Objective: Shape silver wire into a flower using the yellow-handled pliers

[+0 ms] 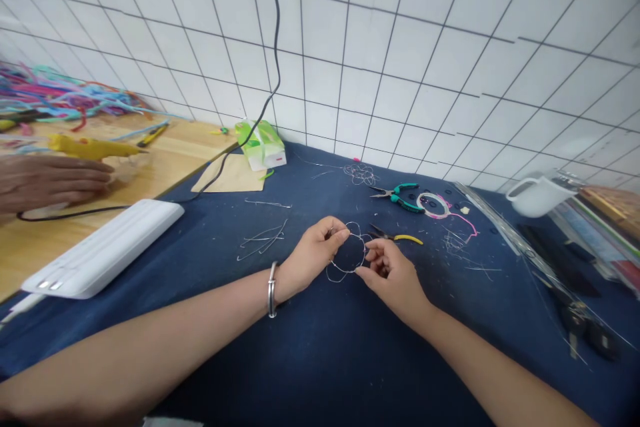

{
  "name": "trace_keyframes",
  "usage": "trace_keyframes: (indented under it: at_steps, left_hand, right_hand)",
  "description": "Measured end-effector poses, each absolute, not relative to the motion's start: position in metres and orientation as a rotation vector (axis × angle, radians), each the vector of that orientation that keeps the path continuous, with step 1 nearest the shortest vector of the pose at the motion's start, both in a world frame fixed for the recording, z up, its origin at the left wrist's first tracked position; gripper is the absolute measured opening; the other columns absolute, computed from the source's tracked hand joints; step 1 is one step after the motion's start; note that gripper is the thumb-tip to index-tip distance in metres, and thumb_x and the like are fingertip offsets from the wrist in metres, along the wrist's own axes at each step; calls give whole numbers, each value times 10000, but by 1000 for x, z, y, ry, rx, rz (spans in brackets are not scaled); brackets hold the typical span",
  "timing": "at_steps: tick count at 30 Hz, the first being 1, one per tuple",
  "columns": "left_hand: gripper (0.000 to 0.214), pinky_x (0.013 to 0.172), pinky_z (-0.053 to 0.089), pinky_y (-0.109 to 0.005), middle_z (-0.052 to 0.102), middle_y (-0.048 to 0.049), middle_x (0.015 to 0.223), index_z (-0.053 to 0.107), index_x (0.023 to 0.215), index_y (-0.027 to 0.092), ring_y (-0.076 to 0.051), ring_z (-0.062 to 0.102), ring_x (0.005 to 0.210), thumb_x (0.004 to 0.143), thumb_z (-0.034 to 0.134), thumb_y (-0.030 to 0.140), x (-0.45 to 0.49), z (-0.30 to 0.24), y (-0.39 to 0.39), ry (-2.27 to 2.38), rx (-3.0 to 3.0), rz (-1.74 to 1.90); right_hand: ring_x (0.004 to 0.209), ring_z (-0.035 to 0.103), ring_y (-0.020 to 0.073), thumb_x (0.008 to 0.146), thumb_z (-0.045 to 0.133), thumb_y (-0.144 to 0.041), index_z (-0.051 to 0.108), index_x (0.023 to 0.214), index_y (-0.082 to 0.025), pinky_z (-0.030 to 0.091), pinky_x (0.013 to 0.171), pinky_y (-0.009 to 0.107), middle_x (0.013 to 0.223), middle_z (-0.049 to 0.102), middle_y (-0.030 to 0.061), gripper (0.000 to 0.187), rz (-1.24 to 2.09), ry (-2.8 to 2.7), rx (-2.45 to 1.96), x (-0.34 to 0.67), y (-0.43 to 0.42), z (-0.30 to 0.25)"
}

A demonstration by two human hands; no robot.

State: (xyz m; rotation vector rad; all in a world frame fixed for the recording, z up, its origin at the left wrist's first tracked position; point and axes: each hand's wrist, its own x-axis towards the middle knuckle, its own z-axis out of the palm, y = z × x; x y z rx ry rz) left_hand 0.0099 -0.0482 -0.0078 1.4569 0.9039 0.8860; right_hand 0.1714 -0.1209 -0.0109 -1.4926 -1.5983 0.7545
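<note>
Between my hands is a thin wire ring (349, 271) with smaller wire loops around it. My left hand (315, 250), a silver bracelet (272, 290) on its wrist, pinches the ring's upper left side. The thumb and fingers of my right hand (393, 273) close on its right side. Just behind the right hand lie pliers with yellow handles (407, 239), partly hidden. Several cut wire pieces (263, 240) rest on the dark blue cloth to the left of my left hand.
Teal-handled pliers (407, 199), a wire-flower piece (360, 175) and a white ring with pink wire (434, 205) lie farther back. A white power strip (107, 247) is at left. Another person's hand (55, 181) is beside a yellow glue gun (85, 147). A white mug (540, 196) stands right.
</note>
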Motion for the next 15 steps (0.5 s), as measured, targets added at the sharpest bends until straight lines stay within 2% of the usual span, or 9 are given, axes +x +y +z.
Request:
trace_keyframes:
  at_steps: [7, 15]
  left_hand:
    - [203, 425, 291, -169, 386, 49, 574, 490, 805, 165, -56, 334, 461, 824, 479, 367, 12, -13, -50, 875, 1345, 923]
    - [198, 440, 310, -168, 422, 39, 598, 494, 810, 165, -57, 371, 485, 830, 475, 361, 13, -15, -52, 847, 1281, 927]
  right_hand:
    - [638, 504, 114, 674, 650, -331, 490, 1021, -233, 458, 619, 273, 843, 536, 13, 395, 588, -1730, -1596, 170, -123, -13]
    - [636, 501, 125, 734, 580, -293, 527, 919, -224, 442, 640, 275, 764, 541, 11, 205, 391, -1786, -1622, 169, -125, -7]
